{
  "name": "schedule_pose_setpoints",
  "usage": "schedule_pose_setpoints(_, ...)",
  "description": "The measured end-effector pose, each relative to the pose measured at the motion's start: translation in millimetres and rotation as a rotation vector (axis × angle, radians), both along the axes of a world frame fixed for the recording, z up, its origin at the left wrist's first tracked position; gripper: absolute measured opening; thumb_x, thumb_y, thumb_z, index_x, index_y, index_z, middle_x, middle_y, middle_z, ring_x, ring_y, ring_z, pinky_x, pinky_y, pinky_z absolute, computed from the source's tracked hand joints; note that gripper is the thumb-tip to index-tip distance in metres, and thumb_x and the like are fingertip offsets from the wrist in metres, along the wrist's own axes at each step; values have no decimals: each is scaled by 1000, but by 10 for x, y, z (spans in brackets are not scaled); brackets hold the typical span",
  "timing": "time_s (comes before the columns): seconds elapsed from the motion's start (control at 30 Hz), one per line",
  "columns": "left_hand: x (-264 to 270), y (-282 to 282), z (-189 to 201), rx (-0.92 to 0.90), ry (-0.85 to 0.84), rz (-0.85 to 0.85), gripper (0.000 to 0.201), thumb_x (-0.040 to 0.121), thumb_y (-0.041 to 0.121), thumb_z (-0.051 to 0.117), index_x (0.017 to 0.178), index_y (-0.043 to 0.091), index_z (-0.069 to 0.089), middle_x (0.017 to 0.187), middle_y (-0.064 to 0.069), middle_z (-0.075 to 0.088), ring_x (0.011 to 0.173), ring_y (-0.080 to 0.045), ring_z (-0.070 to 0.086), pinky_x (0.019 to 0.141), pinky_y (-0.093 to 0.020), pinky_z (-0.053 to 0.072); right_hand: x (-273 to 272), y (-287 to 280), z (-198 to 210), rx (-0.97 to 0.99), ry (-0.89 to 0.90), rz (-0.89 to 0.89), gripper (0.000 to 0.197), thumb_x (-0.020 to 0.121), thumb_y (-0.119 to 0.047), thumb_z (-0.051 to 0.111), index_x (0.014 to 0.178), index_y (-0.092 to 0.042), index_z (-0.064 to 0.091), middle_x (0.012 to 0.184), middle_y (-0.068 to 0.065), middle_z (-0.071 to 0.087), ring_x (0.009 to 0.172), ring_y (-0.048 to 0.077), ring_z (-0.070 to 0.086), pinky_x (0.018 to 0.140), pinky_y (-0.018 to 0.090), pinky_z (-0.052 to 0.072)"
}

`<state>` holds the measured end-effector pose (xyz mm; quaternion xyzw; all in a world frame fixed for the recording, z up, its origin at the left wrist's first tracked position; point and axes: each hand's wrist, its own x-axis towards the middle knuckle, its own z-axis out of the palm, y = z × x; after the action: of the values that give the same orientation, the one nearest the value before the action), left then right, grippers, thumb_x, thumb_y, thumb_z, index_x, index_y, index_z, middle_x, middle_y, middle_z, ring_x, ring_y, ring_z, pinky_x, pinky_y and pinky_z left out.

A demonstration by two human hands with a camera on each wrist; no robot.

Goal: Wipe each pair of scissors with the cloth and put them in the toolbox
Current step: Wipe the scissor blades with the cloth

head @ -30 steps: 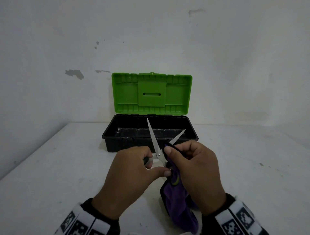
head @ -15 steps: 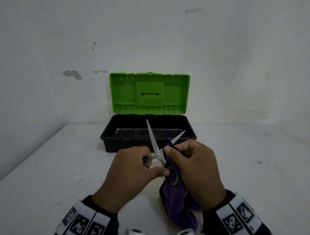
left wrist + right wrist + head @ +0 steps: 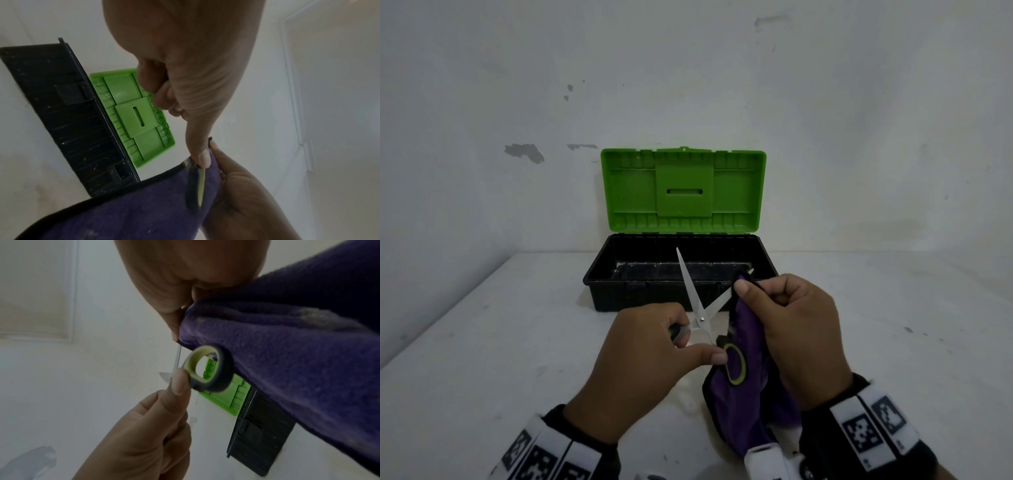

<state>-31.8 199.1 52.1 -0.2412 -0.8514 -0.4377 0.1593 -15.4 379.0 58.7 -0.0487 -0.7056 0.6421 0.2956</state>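
Observation:
A pair of scissors (image 3: 697,301) with silver blades spread apart and black handles lined in yellow-green is held above the table, in front of the toolbox. My left hand (image 3: 654,346) grips the handles, its thumb against the round handle ring (image 3: 207,368). My right hand (image 3: 787,322) pinches a purple cloth (image 3: 750,383) around the right blade, near its tip. The cloth (image 3: 123,211) hangs down below the hands. The toolbox (image 3: 681,274) is black, its green lid (image 3: 683,190) standing open against the wall; its inside looks empty.
The white table (image 3: 500,342) meets a white wall behind the toolbox and on the left. Small white objects (image 3: 763,459) sit at the bottom edge of the head view, below the cloth.
My right hand with the cloth has slid outward along the right blade, from near the pivot toward its tip. The left hand and scissors stay about where they were.

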Motion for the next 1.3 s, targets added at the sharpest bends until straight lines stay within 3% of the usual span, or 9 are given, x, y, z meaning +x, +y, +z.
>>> schedule_pose_setpoints(0.17,-30,-12,-6,-5,-14,9,52,49,64,78,52,26,43,56,16,53,50,-2,45,51,-14,42,59,-70,11,61,-16,65,18,78,-24,83,72,-12,70,65,6,74,59,27,70,58,38,59)
schedule_pose_setpoints(0.3,-18,-6,-7,-7,-17,-8,52,47,65,77,52,26,43,55,16,52,49,-2,44,51,-14,42,-1,39,33,-13,5,3,19,78,-23,82,70,-11,69,62,8,72,52,18,64,52,32,54)
schedule_pose_setpoints(0.43,-34,4,-26,-2,-19,0,53,46,68,74,52,25,44,58,17,54,51,-1,46,53,-13,43,39,-22,11,13,-5,24,19,79,-25,82,70,-13,70,64,7,73,55,21,67,56,35,57)
schedule_pose_setpoints(0.63,-19,19,12,10,0,-18,50,49,60,81,53,26,44,54,17,52,49,-2,45,51,-13,42,16,16,33,-18,-2,5,19,78,-24,82,73,-11,70,64,8,73,55,21,67,56,33,56)
schedule_pose_setpoints(0.87,-30,5,-2,-21,7,-3,52,49,64,78,53,25,44,58,18,54,53,-1,46,54,-12,43,89,-47,9,10,-10,45,17,79,-23,82,73,-12,70,65,7,73,58,24,69,57,34,58)
schedule_pose_setpoints(1.0,-20,14,11,-45,30,7,52,51,59,82,52,25,43,53,14,51,51,-3,45,52,-14,42,-16,68,60,-49,12,-2,20,78,-24,82,69,-12,69,61,10,72,52,20,62,52,31,53)
schedule_pose_setpoints(1.1,-47,2,-10,-108,50,54,53,53,60,82,53,25,42,46,9,42,51,-4,44,52,-16,41,-85,199,65,-92,3,-55,23,77,-25,83,64,-15,69,62,16,70,52,21,60,56,35,53)
schedule_pose_setpoints(1.2,-64,-39,-2,-194,111,126,52,57,65,76,54,26,41,48,9,40,46,-8,38,45,-18,34,-51,330,87,-145,-15,-54,21,77,-26,84,66,-14,70,66,18,71,58,25,63,63,39,55)
schedule_pose_setpoints(1.3,-37,-26,22,-277,143,209,52,63,63,74,57,28,36,52,10,39,47,-5,34,48,-14,23,47,300,131,-95,-16,24,17,78,-22,82,71,-11,70,67,13,74,60,25,66,62,35,56)
